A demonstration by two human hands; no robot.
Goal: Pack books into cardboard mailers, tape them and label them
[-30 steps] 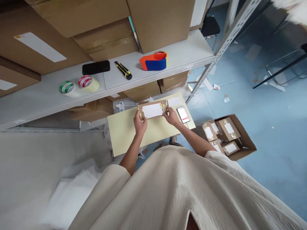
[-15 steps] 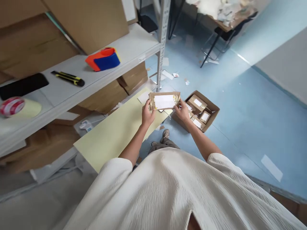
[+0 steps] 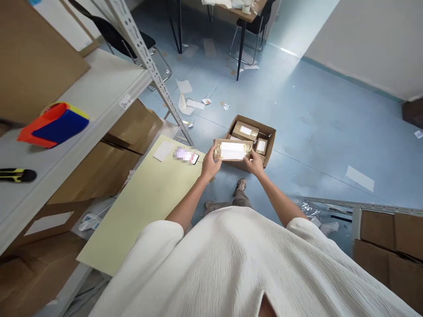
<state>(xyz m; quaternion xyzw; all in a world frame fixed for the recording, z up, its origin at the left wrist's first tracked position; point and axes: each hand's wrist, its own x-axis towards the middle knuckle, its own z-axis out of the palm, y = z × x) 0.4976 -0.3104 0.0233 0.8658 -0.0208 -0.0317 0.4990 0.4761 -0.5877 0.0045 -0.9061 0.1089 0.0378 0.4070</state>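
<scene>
Between both hands I hold a small taped cardboard box [image 3: 232, 150] with a white label facing up. My left hand [image 3: 210, 164] grips its left end, and my right hand [image 3: 254, 162] grips the right end; both are closed on it. Beneath and beyond it on the floor stands an open carton [image 3: 271, 140], partly covered by the held box. Inside the carton lie several smaller labelled boxes, among them a taped box [image 3: 245, 131] and a smaller one [image 3: 261, 145].
To the left is a pale yellow tabletop [image 3: 139, 207] bearing a phone [image 3: 195, 159] and white paper [image 3: 163, 150]. A metal shelf [image 3: 109, 101] holds an orange-blue tape dispenser [image 3: 56, 125] and a box cutter [image 3: 18, 175]. Stacked cartons [image 3: 376, 229] stand at right. Paper scraps litter the floor.
My view has turned to the right. The held box, still in both hands, is now in front of the open carton instead of over the yellow tabletop's edge.
</scene>
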